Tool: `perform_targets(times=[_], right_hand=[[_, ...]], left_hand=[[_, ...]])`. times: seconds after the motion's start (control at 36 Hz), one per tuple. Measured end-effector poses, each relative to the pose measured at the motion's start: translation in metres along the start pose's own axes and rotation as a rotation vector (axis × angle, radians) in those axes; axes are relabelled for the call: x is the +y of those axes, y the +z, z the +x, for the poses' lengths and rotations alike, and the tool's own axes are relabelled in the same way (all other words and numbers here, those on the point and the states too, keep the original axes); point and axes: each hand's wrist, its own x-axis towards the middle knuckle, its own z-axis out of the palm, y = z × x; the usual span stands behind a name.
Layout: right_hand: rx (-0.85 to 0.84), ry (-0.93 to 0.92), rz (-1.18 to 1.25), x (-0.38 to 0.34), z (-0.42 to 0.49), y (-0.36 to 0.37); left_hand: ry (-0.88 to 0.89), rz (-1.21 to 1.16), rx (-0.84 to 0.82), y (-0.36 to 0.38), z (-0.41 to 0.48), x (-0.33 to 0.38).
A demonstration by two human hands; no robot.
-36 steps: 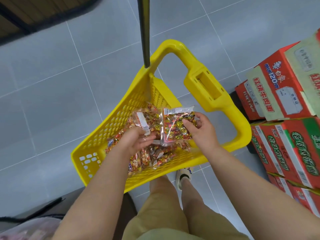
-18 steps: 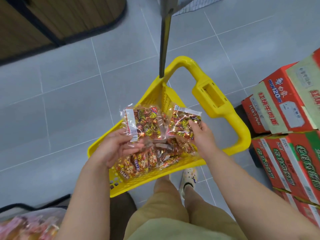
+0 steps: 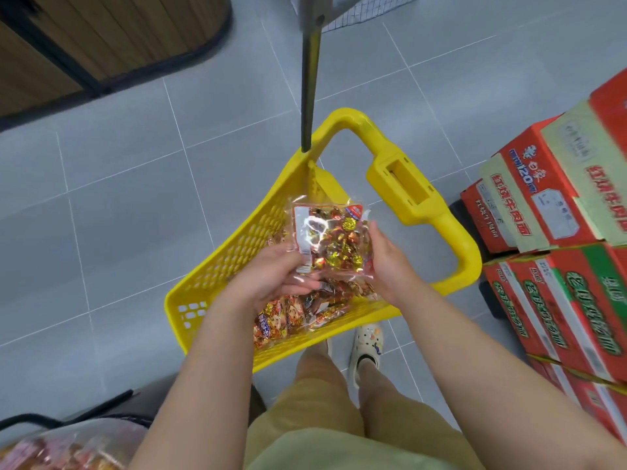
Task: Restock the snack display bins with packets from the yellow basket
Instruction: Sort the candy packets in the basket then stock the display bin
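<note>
Clear candy pkt (image 3: 334, 244) over yellow basket (image 3: 220, 262); L grip (image 3: 268, 283) + R grip (image 3: 393, 269) both pinching it.

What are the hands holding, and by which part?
A clear packet of wrapped sweets, above the yellow basket: the left hand grips its lower left corner, the right hand its right edge.

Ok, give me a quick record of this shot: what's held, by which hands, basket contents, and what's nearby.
held item: clear packet of wrapped sweets
left hand: grips packet's left edge
right hand: grips packet's right edge
yellow basket: on grey floor beneath the hands, more packets inside
nearby: red cartons stacked on the right
</note>
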Motion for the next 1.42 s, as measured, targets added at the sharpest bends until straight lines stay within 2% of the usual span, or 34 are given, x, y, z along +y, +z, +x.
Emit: perform_targets(times=[0.19, 0.25, 0.36, 0.47, 0.67, 0.78, 0.92, 1.11, 1.25, 1.42], right_hand=[[-0.115, -0.099, -0.063, -0.004, 0.003, -0.007], [-0.082, -0.116, -0.109, -0.001, 0.006, -0.009], [0.073, -0.161, -0.057, 0.002, 0.013, -0.012], [0.142, -0.159, -0.018, 0.003, 0.018, -0.012], [0.161, -0.192, -0.014, 0.008, 0.031, -0.008], [0.160, -0.210, 0.027, 0.011, 0.040, -0.009], [0.134, -0.189, 0.070, 0.010, 0.045, -0.010], [0.099, -0.155, 0.048, 0.008, 0.046, -0.013], [0.086, -0.127, 0.005, 0.006, 0.042, -0.013], [0.041, -0.051, 0.054, -0.003, 0.030, -0.010]], left_hand=[[-0.006, 0.152, -0.041, 0.002, 0.015, -0.004], [0.010, 0.191, -0.022, 0.001, 0.020, -0.005], [0.072, 0.270, 0.172, -0.005, 0.040, -0.013], [0.032, 0.279, 0.319, -0.008, 0.070, -0.038], [-0.149, 0.375, 0.241, 0.026, 0.122, -0.096], [-0.146, 0.263, 0.167, 0.056, 0.141, -0.121], [-0.050, 0.267, 0.293, 0.081, 0.158, -0.130], [-0.072, 0.382, 0.358, 0.083, 0.155, -0.132], [-0.095, 0.171, 0.338, 0.075, 0.139, -0.125], [-0.038, -0.360, 0.197, 0.047, 0.094, -0.106]])
